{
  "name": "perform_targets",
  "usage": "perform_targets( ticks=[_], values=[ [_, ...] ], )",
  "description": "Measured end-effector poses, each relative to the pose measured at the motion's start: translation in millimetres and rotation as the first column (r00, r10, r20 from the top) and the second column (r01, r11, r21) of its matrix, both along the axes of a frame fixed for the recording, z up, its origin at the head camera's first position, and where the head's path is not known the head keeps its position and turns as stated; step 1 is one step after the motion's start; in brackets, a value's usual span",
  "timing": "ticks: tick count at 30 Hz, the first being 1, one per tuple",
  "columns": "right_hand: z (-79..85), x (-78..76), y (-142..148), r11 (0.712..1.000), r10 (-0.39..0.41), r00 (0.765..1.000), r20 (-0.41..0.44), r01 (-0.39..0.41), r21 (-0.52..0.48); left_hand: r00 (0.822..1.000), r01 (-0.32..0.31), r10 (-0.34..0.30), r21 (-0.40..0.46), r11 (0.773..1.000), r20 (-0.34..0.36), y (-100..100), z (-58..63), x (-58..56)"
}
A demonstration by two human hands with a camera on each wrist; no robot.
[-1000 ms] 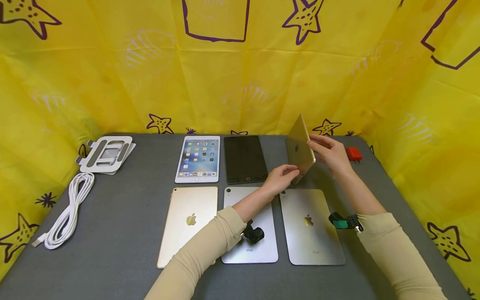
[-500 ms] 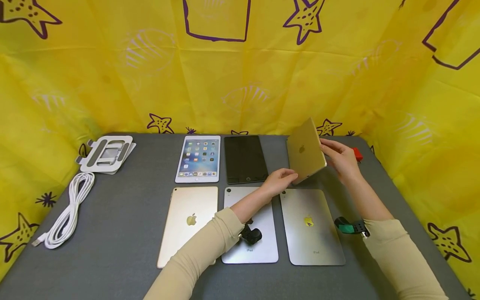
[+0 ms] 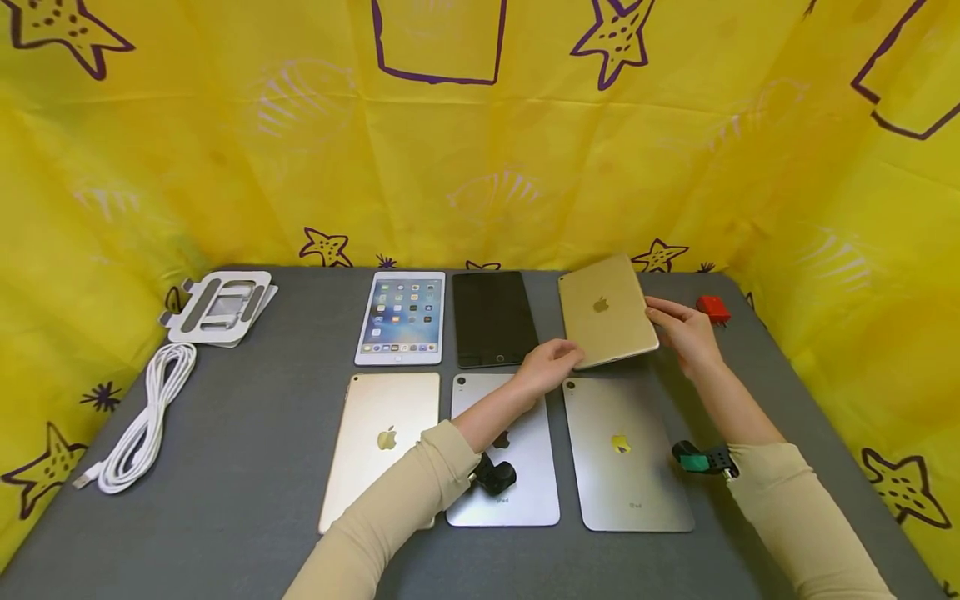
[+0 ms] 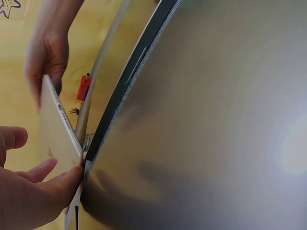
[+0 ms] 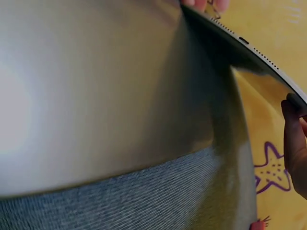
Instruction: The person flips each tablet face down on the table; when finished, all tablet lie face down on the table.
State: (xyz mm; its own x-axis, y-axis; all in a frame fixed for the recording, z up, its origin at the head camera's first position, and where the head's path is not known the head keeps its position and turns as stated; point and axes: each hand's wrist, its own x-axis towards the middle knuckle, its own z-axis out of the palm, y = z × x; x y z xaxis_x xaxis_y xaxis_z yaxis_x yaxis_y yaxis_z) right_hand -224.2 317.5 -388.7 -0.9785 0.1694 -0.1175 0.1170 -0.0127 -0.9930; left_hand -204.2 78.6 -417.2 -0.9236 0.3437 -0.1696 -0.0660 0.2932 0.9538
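A gold tablet [image 3: 607,304] with its logo side up leans at the back right, its right edge raised off the grey table. My right hand [image 3: 686,335] pinches that raised edge; in the right wrist view the right thumb [image 5: 291,127] lies against the tablet's underside. At the tablet's near left corner, my left hand [image 3: 550,368] pinches the edge with its fingertips, as the left wrist view also shows. Directly in front lies a silver tablet [image 3: 626,487], back up. Left of the gold tablet, a black-screened tablet [image 3: 493,317] lies flat.
A lit white tablet [image 3: 401,312] lies back left of centre. Another gold tablet [image 3: 378,425] and a silver one [image 3: 517,500] lie under my left forearm. White stand [image 3: 225,304] and coiled cable [image 3: 150,417] sit left; a red charger [image 3: 713,309] sits right. Yellow cloth [image 3: 480,167] surrounds the table.
The gold tablet has gone from nearly upright to a low tilt, its logo side turning upward. My right hand has moved right and down with its edge; my left hand has shifted slightly left.
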Motion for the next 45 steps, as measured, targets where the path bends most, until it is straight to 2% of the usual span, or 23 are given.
perform_targets(
  ticks=[4,9,14,18,20,25,27,29,34,38,45],
  values=[
    [-10.0,-2.8,2,0.992,0.0,1.0,0.01,-0.002,0.124,1.0,0.004,-0.005,-0.029,1.0,-0.019,-2,2.2,0.4],
    [-20.3,-6.5,3,0.942,0.0,0.998,0.059,-0.02,0.334,1.0,0.011,-0.011,-0.049,0.999,-0.014,-5,3.3,0.8],
    [-24.1,-7.9,3,0.899,0.062,0.988,0.139,-0.116,0.422,1.0,0.016,-0.017,-0.054,0.998,-0.016,-6,3.6,1.7],
    [-24.4,-6.0,2,0.84,0.122,0.977,0.178,-0.197,0.505,1.0,0.014,-0.015,-0.058,0.998,-0.022,-6,3.8,3.0],
    [-24.0,-4.4,1,0.81,0.134,0.974,0.183,-0.214,0.546,1.0,0.012,-0.013,-0.057,0.998,-0.021,-7,3.8,3.8],
    [-20.3,-1.0,-2,0.71,0.139,0.971,0.195,-0.235,0.664,1.0,0.007,-0.009,-0.062,0.998,-0.029,-6,1.8,3.7],
    [-18.5,-0.6,-3,0.689,0.149,0.968,0.202,-0.248,0.681,0.999,0.006,-0.008,-0.066,0.998,-0.031,-6,0.2,3.1],
    [-17.7,-0.9,-3,0.695,0.163,0.965,0.204,-0.259,0.67,0.999,0.006,-0.008,-0.065,0.998,-0.031,-7,-0.7,3.0],
    [-19.4,-0.8,-4,0.749,0.169,0.964,0.206,-0.261,0.608,1.0,0.009,-0.01,-0.055,0.998,-0.016,-8,-0.9,4.0],
    [-20.9,-0.3,-7,0.777,0.154,0.965,0.211,-0.25,0.578,1.0,0.013,-0.013,-0.048,0.999,-0.01,-8,-0.5,5.4],
    [-21.0,-1.4,-11,0.792,0.157,0.968,0.195,-0.241,0.561,1.0,0.011,-0.011,-0.038,0.999,-0.007,-10,-0.3,6.3]
  ],
)
